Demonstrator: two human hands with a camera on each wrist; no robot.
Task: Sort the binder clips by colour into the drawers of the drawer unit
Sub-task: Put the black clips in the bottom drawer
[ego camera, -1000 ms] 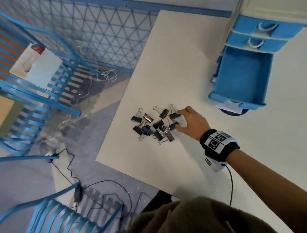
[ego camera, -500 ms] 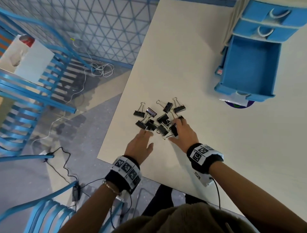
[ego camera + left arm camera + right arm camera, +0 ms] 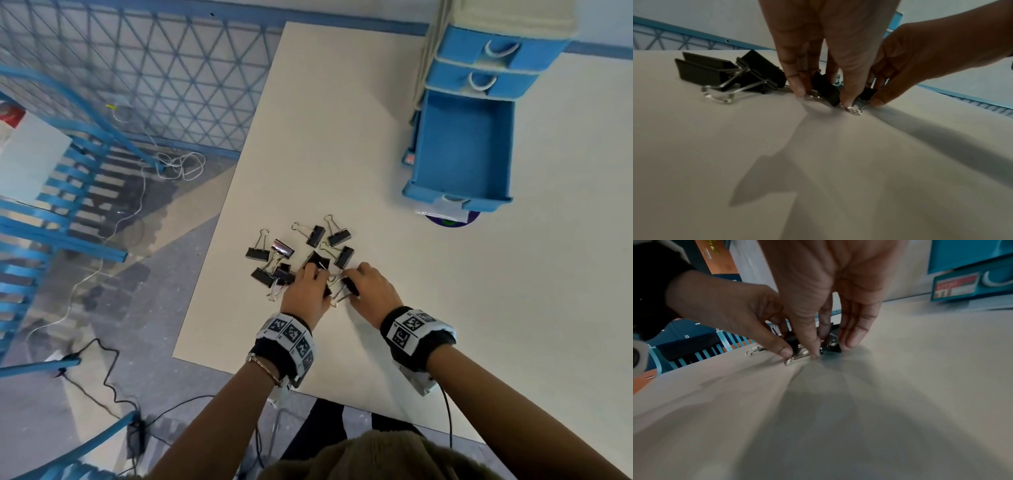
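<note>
Nearest, both hands meet at the near edge of a heap of black binder clips [image 3: 301,253] on the pale worktop [image 3: 445,308]. The left hand [image 3: 306,294] has thumb and fingers curled down round one black clip [image 3: 827,91]. The right hand [image 3: 371,291] pinches another clip [image 3: 350,285] just beside it, its wire handles touching the worktop. Farther off to the right stands the blue drawer unit [image 3: 486,65], its lowest drawer [image 3: 462,150] pulled out.
</note>
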